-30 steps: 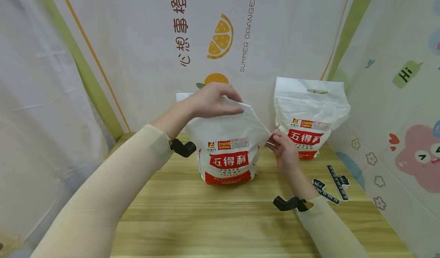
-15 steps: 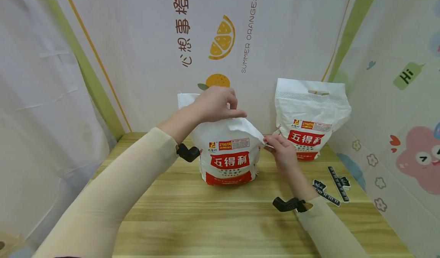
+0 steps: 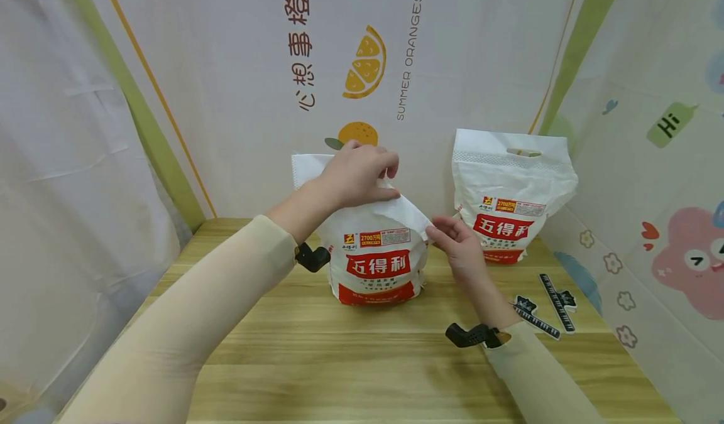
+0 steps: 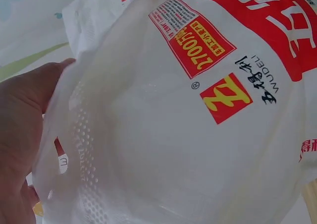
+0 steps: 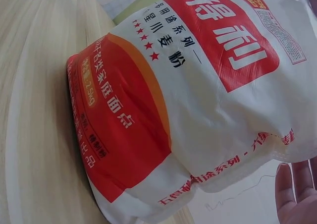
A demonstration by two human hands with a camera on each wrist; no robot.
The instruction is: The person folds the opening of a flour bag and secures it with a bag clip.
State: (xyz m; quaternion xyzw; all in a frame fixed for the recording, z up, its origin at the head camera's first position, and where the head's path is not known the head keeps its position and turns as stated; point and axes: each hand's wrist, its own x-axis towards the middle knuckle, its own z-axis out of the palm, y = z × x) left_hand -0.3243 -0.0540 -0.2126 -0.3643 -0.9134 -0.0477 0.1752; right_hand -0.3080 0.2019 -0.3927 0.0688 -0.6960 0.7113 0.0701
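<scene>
A white and red bag of flour stands upright on the wooden table, in front of the backdrop. My left hand grips its top edge from above, thumb on the near side. In the left wrist view the left hand is beside the handle slot and the dotted seam. At the bag's upper right corner, which slopes downward, my right hand pinches the white fabric between thumb and fingers. The right wrist view shows the bag's red lower front and a few right-hand fingers at the edge.
Behind and to the right stands a second flour bag, its handle strip upright. Two piano-keyboard clips, one and another, lie on the table at right. Printed curtains enclose the back and sides.
The bag's upper right corner has come inward and down, with my right hand moving left along with it. My left hand has shifted slightly lower on the top edge.
</scene>
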